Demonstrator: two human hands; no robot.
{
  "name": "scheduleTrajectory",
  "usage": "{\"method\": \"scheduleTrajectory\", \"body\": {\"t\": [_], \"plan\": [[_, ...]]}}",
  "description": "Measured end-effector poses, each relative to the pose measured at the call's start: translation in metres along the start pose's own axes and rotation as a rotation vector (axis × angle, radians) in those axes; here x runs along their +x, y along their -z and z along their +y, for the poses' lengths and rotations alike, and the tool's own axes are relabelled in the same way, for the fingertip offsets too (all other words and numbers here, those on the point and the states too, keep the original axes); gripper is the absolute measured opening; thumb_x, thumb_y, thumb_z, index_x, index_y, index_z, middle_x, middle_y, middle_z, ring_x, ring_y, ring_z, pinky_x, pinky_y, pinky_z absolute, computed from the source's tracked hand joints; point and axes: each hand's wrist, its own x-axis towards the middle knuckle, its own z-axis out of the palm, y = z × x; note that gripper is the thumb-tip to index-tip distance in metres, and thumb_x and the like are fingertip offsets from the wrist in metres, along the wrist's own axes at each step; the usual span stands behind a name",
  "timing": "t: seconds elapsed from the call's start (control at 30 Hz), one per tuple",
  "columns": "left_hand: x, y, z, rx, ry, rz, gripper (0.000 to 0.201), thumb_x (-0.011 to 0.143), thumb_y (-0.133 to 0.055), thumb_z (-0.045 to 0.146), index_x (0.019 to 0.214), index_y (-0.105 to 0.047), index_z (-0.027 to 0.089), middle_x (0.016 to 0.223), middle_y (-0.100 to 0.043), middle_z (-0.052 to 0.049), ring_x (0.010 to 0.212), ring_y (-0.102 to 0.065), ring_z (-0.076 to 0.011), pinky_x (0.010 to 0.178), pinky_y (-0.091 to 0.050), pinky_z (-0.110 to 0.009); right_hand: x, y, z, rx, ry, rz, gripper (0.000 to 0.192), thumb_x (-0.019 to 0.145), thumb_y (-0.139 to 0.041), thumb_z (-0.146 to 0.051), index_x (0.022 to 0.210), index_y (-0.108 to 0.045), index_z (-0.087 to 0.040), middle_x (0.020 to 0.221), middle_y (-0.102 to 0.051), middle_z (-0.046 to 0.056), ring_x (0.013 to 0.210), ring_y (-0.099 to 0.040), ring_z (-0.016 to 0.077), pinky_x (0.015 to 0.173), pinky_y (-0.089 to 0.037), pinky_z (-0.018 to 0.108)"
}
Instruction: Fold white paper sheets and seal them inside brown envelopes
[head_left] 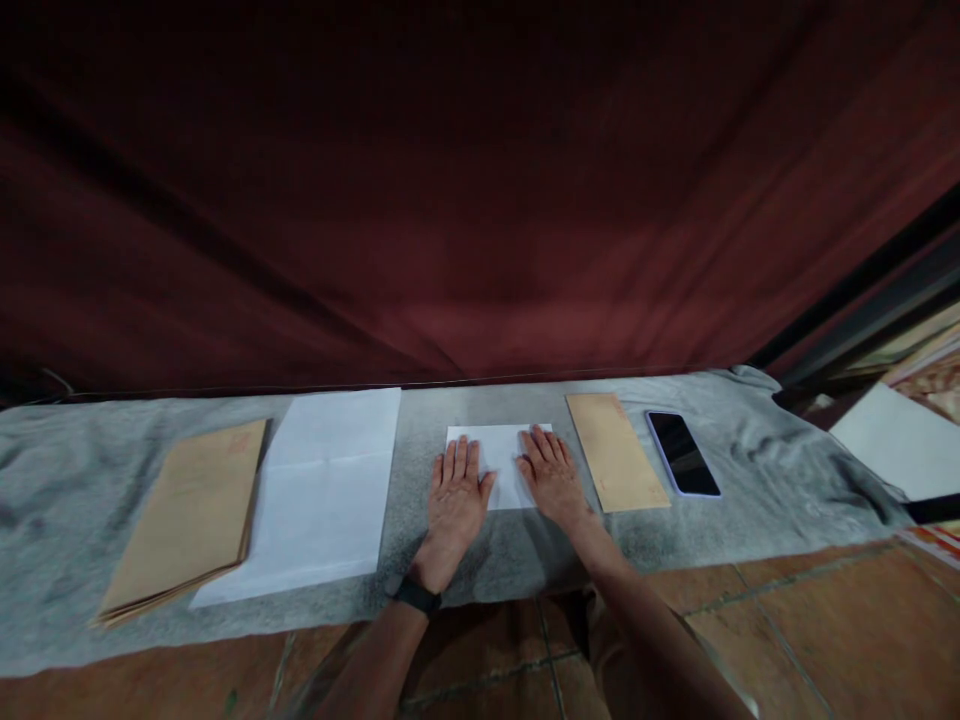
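A dark red curtain (480, 200) is hung across the whole back of the scene, and below it a grey cloth (787, 490) is spread over a tiled floor (825, 620). On the cloth, from the left, a stack of brown envelopes (187, 515) is laid with a large white sheet (326, 490) just beside it and partly overlapped by it; the sheet shows fold creases and is opened flat. Well to the right, a single brown envelope (615, 450) is laid with its long axis running away from the person, and a dark phone (682, 452) is placed just beside that, face up.

Between these groups, directly ahead of the person, a small folded white paper (499, 450) is set with its long axis running left to right. It is pressed flat under both hands. The left hand (454, 500) is laid palm down on its left end, fingers straight and held close together, thumb angled out toward the middle. The right hand (553, 475) is laid palm down on its right end, fingers slightly fanned. Neither hand is pinching anything. The paper's bare middle is left showing between the two thumbs, so both hands are equally near it. A black band (417, 596) is worn on the left wrist.
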Motion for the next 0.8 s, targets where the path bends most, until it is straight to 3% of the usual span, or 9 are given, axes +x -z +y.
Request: {"method": "scheduleTrajectory", "body": {"t": [0.17,0.4,0.63,0.8], "plan": [[0.0,0.009,-0.001,-0.122,0.048,0.024,0.051,0.097,-0.046,0.028,0.144,-0.05,0.007,0.157,-0.042,-0.02,0.143,-0.043,-0.0323,0.116,-0.037,-0.046,0.006,-0.002,0.009,0.01,-0.039,0.024,0.05,0.103,-0.041,-0.036,0.147,-0.049,-0.013,0.155,-0.045,0.015,0.142,-0.041,0.0314,0.115,-0.032,0.048],[0.002,0.02,-0.015,-0.375,0.198,0.092,0.046,0.091,-0.055,0.025,0.136,-0.057,0.013,0.153,-0.046,-0.017,0.136,-0.05,-0.0313,0.113,-0.042,-0.044,0.012,-0.012,0.018,0.005,-0.11,0.068,0.05,0.101,-0.044,-0.034,0.144,-0.05,-0.01,0.153,-0.047,0.02,0.141,-0.042,0.0322,0.114,-0.033,0.048],[0.003,0.042,-0.022,-0.528,0.356,0.002,0.042,0.092,-0.056,0.025,0.132,-0.059,0.014,0.115,-0.067,-0.013,0.092,-0.068,-0.0211,0.089,-0.052,-0.033,0.018,-0.01,0.018,0.029,-0.152,0.055,0.05,0.1,-0.045,-0.031,0.144,-0.05,-0.009,0.144,-0.054,0.021,0.133,-0.047,0.0313,0.109,-0.038,0.045],[0.002,0.047,-0.023,-0.503,0.447,-0.083,0.045,0.09,-0.058,0.023,0.134,-0.057,0.014,0.099,-0.071,-0.011,0.087,-0.068,-0.0225,0.079,-0.049,-0.031,0.022,-0.004,0.018,0.009,-0.205,0.024,0.049,0.099,-0.046,-0.031,0.145,-0.049,-0.013,0.139,-0.057,0.018,0.121,-0.055,0.0305,0.101,-0.042,0.043]]}}
